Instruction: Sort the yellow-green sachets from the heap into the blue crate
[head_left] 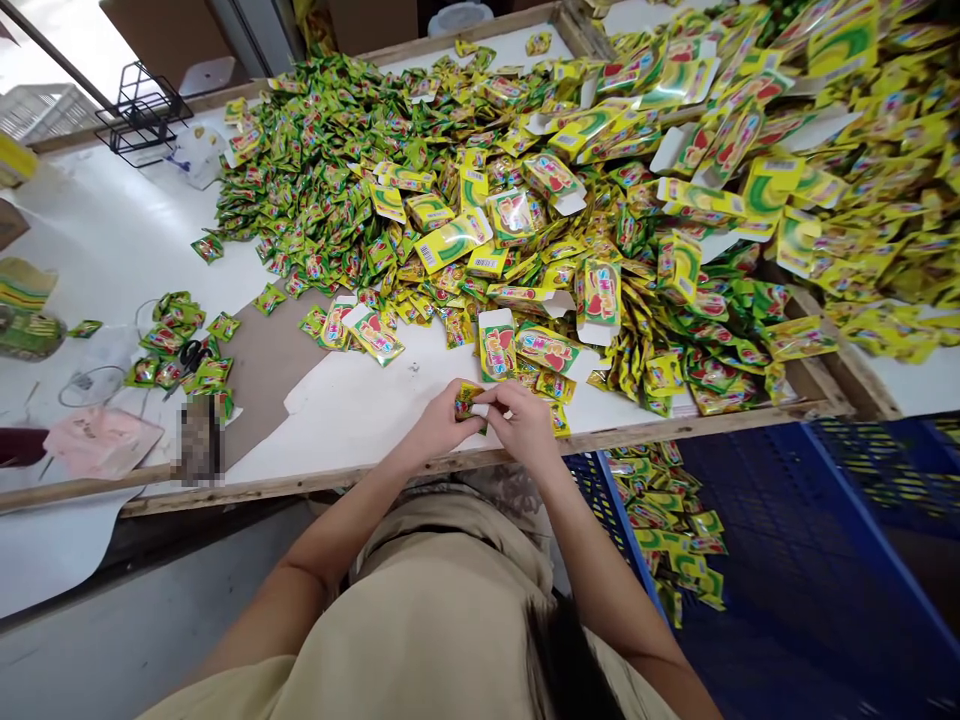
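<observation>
At the table's front edge, my left hand (442, 425) is closed around a small yellow and green candy packet (466, 399). Right beside it, my right hand (523, 420) pinches a small white piece (480, 409) at the packet's side; whether it is a carton flap I cannot tell. The fingers hide much of both. Just beyond my hands stands a printed candy carton (496, 345), with another carton (551, 347) lying to its right. Several small yellow sachets (556, 386) lie close to my right hand.
A big heap of green sachets (322, 170) and open cartons (517, 215) covers the table's far side. Scissors (193, 355) and a pink bag (103, 442) lie at left. A wooden rim (300, 485) edges the table. Below right, a blue crate (750, 540) holds sachets.
</observation>
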